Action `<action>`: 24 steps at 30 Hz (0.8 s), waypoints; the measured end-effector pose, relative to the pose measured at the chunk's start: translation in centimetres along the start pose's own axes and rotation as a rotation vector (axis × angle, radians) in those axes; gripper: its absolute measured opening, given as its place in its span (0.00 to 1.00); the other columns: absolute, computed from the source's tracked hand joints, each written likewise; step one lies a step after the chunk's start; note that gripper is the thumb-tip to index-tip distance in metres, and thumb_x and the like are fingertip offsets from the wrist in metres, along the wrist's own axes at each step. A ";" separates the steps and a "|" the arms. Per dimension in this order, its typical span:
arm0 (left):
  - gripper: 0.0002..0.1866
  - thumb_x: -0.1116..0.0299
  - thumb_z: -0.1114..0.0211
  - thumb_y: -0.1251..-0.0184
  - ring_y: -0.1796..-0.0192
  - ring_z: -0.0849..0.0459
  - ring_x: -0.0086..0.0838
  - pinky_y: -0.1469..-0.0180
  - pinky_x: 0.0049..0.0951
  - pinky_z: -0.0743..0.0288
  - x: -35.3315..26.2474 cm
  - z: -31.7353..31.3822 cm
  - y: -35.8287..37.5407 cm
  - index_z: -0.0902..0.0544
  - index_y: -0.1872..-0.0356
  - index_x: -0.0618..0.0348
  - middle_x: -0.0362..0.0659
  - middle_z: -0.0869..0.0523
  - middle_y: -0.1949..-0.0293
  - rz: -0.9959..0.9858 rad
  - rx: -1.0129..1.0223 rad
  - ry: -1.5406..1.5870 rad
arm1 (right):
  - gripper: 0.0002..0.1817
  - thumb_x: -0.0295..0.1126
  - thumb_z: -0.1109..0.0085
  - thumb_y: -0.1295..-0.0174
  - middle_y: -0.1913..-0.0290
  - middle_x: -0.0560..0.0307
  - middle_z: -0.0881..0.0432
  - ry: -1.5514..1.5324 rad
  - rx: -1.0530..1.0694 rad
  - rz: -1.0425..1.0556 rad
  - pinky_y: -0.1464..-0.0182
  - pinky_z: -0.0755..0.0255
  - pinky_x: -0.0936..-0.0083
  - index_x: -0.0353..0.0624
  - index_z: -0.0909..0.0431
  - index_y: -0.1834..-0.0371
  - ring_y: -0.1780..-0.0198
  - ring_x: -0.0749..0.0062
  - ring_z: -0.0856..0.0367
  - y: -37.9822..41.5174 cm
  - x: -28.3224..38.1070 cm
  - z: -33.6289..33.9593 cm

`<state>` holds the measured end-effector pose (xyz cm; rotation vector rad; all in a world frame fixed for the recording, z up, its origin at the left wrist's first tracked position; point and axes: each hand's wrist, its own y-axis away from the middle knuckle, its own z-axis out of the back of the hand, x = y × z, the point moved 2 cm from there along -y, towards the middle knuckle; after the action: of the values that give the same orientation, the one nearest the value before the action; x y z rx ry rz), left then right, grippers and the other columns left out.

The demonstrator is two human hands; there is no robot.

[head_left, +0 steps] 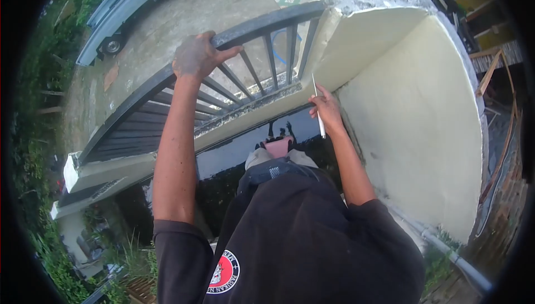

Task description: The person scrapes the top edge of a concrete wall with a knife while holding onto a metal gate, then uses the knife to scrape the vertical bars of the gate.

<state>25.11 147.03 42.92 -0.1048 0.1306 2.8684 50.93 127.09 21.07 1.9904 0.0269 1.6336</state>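
My left hand [196, 56] is closed over the dark metal top rail of a balcony railing [267, 22], its thumb stretched along the rail. Lower and to the right, my right hand [327, 109] pinches a slim tool [321, 120] with a white handle and a thin pointed end. That tool stands almost upright beside the inner corner, where the railing meets the cream wall [412, 109]. Its exact kind does not show.
Below me a dark, glossy surface [234, 153] reflects the sky, with a pink object [278, 146] near my legs. Beyond the railing lies a concrete yard with a blue pickup truck [120, 19]. A grey pipe [462, 265] runs at lower right.
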 end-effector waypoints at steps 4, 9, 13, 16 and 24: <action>0.54 0.17 0.33 0.57 0.52 0.09 0.44 0.49 0.44 0.14 0.4 -0.6 -0.4 0.14 0.43 0.59 0.54 0.09 0.56 -0.051 -0.024 0.006 | 0.29 0.30 0.44 0.28 0.58 0.51 0.16 -0.239 -0.126 -0.103 0.74 0.22 0.77 0.45 0.35 0.24 0.75 0.74 0.19 3.1 -2.7 0.8; 0.58 0.14 0.36 0.59 0.54 0.08 0.45 0.51 0.44 0.13 1.4 -1.8 -0.9 0.15 0.42 0.62 0.56 0.09 0.56 -0.111 -0.049 0.007 | 0.25 0.29 0.44 0.27 0.60 0.54 0.17 -0.311 -0.345 -0.184 0.75 0.20 0.77 0.50 0.30 0.27 0.76 0.75 0.19 6.5 -5.7 1.9; 0.55 0.15 0.38 0.55 0.60 0.07 0.45 0.57 0.44 0.12 2.1 -2.8 -0.9 0.13 0.45 0.62 0.56 0.09 0.65 -0.224 -0.216 -0.009 | 0.26 0.31 0.44 0.26 0.60 0.53 0.16 -0.272 -0.380 -0.221 0.75 0.19 0.76 0.49 0.32 0.26 0.76 0.75 0.19 8.8 -8.0 1.5; 0.57 0.14 0.38 0.58 0.62 0.07 0.44 0.59 0.43 0.12 2.5 -3.7 -1.7 0.13 0.46 0.62 0.57 0.09 0.67 -0.190 -0.141 -0.041 | 0.26 0.31 0.44 0.27 0.59 0.53 0.16 -0.300 -0.372 -0.241 0.75 0.19 0.76 0.49 0.32 0.25 0.76 0.75 0.19 8.7 -9.1 0.7; 0.49 0.22 0.32 0.53 0.51 0.11 0.51 0.48 0.45 0.17 0.1 0.4 0.1 0.12 0.52 0.67 0.63 0.11 0.59 -0.058 -0.088 0.001 | 0.27 0.31 0.43 0.27 0.59 0.53 0.16 -0.238 -0.367 -0.242 0.75 0.20 0.77 0.48 0.33 0.25 0.76 0.75 0.19 8.8 -8.2 0.5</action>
<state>24.99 147.00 43.32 -0.1257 0.0019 2.8159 46.35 116.55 17.40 1.8026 -0.1094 1.1500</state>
